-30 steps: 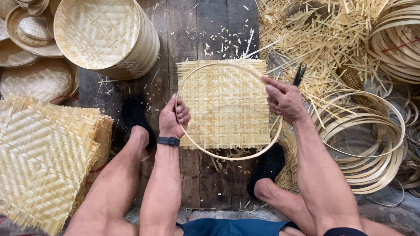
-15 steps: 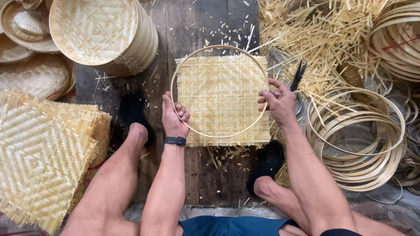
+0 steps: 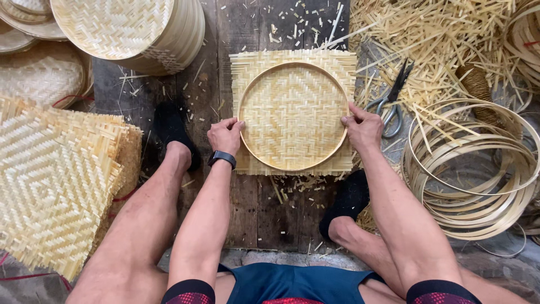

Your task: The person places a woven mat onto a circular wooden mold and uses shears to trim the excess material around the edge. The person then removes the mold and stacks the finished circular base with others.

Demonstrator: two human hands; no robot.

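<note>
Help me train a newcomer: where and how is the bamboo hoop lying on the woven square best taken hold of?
Probably by the thin rim at two opposite points, coming in from the left and right sides. The hoop lies flat on the woven mat, so only its edge offers a pinch. The left hand and right hand already sit at those edges; the mat's centre gives no grip.

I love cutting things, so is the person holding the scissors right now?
No, the scissors lie on the floor beside the right hand, which presses the bamboo ring.
</note>
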